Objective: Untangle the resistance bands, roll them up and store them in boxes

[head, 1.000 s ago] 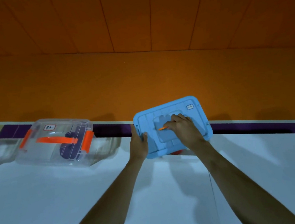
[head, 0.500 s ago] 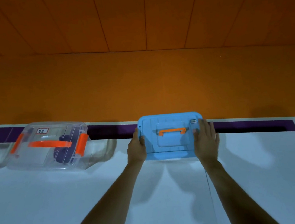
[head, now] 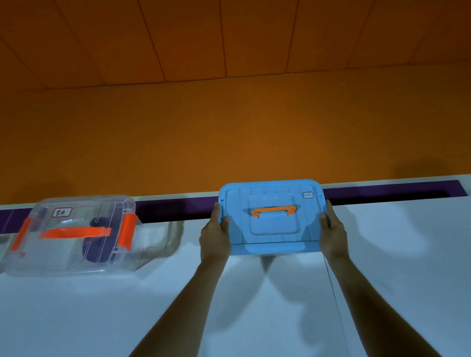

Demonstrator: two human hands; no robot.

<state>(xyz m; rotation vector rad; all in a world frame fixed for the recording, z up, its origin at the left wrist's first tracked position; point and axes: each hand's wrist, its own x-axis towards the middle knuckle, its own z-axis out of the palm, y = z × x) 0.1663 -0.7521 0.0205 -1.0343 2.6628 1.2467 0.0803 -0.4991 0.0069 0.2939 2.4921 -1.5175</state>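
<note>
We see 2 bare arms reaching across a white table [head: 69,329] toward its far edge, where an orange wall [head: 222,127] rises behind a purple strip [head: 173,209]. The left hand [head: 215,239] and right hand [head: 331,230] press against the 2 short sides of a blue lid [head: 274,218], fingers curled over its rim, thumbs on top. The lid sits level at the middle of the far edge, with an orange handle [head: 274,211] lying flat at its center and a small label [head: 308,195] near its far right corner. We cannot tell what lies under the lid. Toward the far left corner, well apart from the lid, stands a closed clear box [head: 71,238] with orange latches, an orange handle and a white label; a dark band [head: 92,247] shows inside it.
</note>
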